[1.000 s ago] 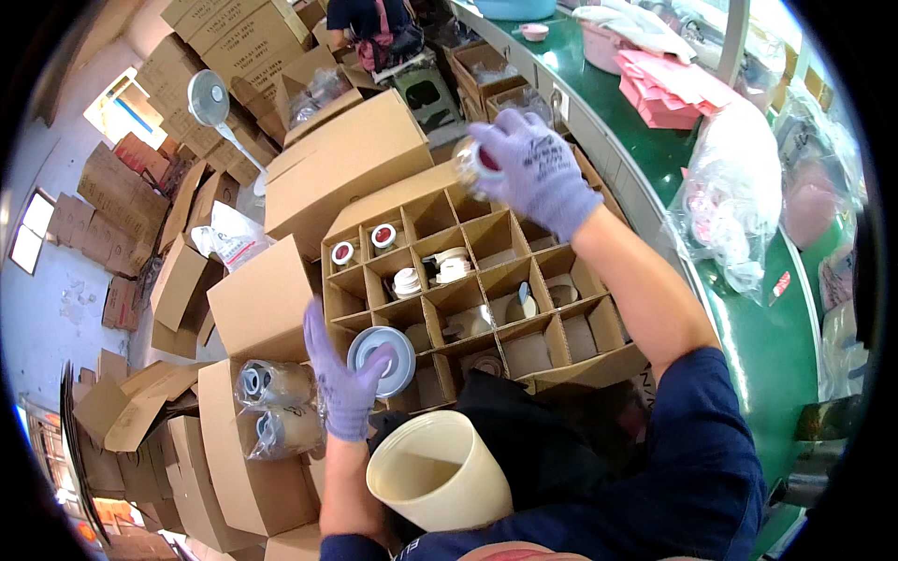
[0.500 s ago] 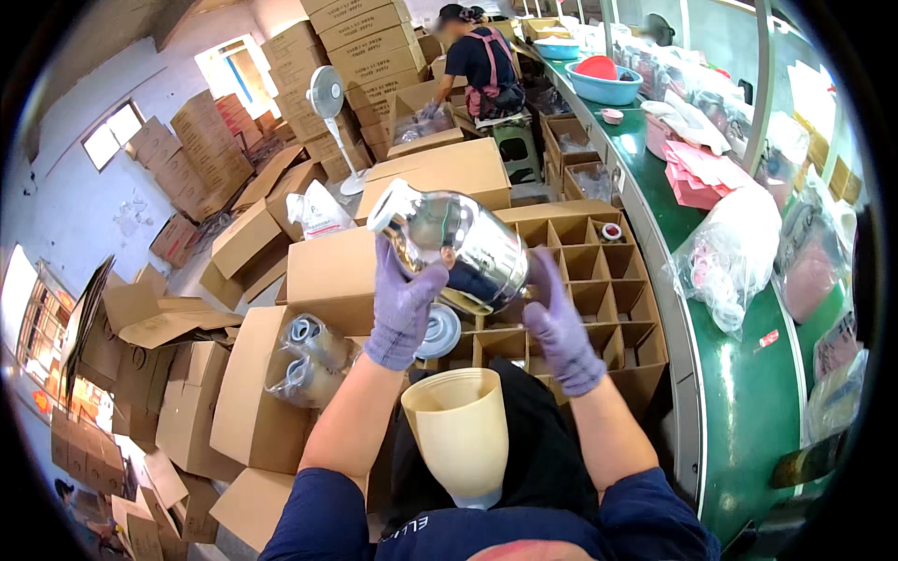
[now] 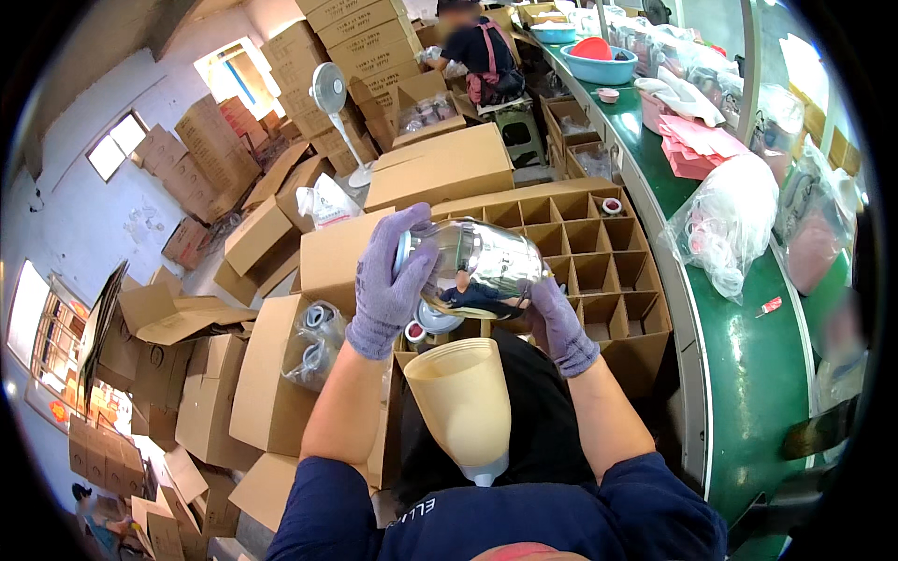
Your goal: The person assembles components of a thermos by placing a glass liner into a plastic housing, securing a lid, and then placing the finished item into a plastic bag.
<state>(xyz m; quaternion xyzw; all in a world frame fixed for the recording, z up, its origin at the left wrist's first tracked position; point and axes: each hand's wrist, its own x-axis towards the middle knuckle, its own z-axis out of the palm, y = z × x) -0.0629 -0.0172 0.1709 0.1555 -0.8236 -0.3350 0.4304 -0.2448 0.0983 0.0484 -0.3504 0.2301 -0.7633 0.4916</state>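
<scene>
I hold a shiny silvered glass flask liner [image 3: 486, 262] almost level above my lap, in both purple-gloved hands. My left hand [image 3: 388, 285] is wrapped round the neck end, where a bit of pale blue rim shows. My right hand [image 3: 559, 323] grips the rounded tail end; some of its fingers are hidden behind the glass. Below, a cream tapered plastic shell [image 3: 458, 397] stands in my lap, its wide mouth up and its narrow grey end toward me. Partly hidden behind the liner is a grey-blue round plastic part [image 3: 438, 320].
A carton with cardboard dividers [image 3: 599, 271] lies ahead, with small red-and-white round pieces [image 3: 612, 206] on it. Bagged grey parts [image 3: 315, 341] sit in an open carton at left. A green workbench [image 3: 748, 374] runs along the right. A co-worker [image 3: 477, 56] sits beyond, near a fan [image 3: 327, 89].
My left hand has shifted from beneath the liner to cover its neck end. The liner has turned more level and moved slightly right. The co-worker's arm has moved up.
</scene>
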